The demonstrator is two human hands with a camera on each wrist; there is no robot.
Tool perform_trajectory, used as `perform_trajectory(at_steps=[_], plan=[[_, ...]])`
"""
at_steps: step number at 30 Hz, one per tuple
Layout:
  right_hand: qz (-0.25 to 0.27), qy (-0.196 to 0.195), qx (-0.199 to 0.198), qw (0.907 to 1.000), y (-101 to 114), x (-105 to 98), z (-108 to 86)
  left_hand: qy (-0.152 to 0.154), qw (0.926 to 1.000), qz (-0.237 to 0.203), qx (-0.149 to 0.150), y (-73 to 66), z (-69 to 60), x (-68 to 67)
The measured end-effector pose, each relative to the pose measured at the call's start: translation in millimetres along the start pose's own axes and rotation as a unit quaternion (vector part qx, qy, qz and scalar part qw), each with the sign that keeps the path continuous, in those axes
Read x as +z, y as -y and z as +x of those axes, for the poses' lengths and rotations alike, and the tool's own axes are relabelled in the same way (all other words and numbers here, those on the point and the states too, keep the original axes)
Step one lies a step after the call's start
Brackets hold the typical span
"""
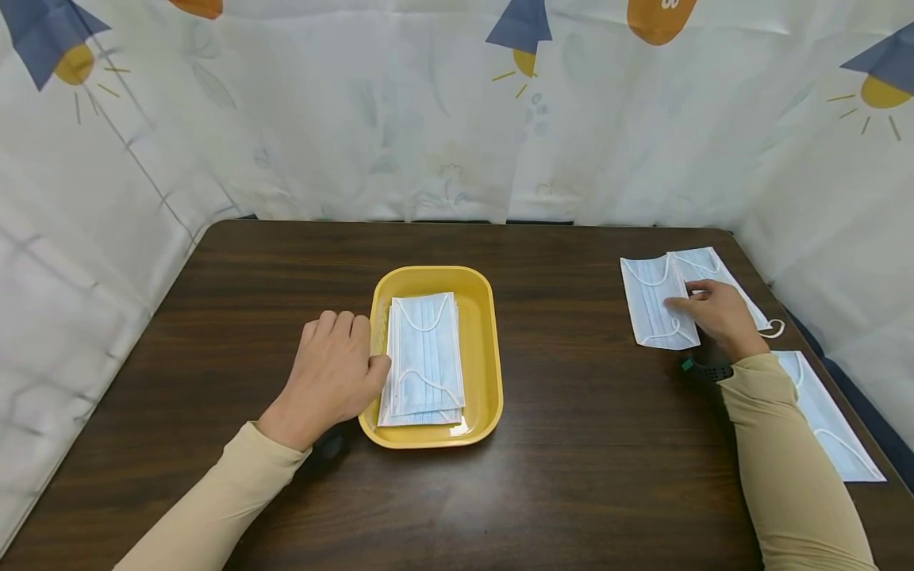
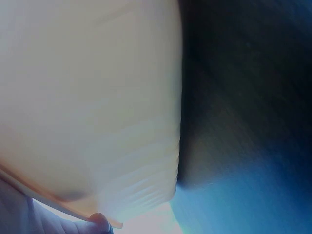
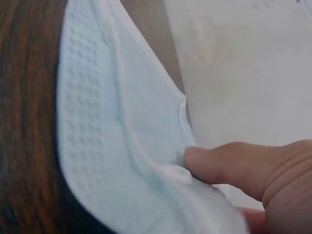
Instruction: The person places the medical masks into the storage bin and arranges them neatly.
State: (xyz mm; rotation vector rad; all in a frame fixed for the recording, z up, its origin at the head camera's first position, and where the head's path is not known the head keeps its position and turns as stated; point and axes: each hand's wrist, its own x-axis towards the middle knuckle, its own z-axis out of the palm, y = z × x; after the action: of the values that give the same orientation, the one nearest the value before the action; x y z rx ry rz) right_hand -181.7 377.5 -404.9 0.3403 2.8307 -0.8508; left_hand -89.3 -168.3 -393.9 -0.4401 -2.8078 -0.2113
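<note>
Blue mask (image 1: 655, 304), far right, is maybe risking slipping, R hand (image 1: 721, 314) pinching just its edge w/ fingers; L hand (image 1: 332, 369) is gripping tray (image 1: 482, 357) rim.

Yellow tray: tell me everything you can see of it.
The yellow tray is a shallow rounded rectangle with a raised rim, glossy and plastic-looking. It sits upright on the dark wood-grain table, longer sides running front to back. The left hand grips its left rim. Pale blue masks lie stacked inside, left of centre, leaving its right side bare.
</note>
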Motion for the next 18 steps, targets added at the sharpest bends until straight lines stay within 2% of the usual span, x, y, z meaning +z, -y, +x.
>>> perform_trajectory(at_steps=[10, 18], plan=[[0.006, -0.001, -0.027, 0.9996, -4.0, 0.1, 0.0, -0.009, 1.0, -0.001, 0.004, 0.6, 0.1, 0.5], [0.014, 0.002, -0.017, 0.9998, -3.1, -3.3, 0.0, 0.005, 1.0, -0.002, -0.001, 0.5, 0.3, 0.9]])
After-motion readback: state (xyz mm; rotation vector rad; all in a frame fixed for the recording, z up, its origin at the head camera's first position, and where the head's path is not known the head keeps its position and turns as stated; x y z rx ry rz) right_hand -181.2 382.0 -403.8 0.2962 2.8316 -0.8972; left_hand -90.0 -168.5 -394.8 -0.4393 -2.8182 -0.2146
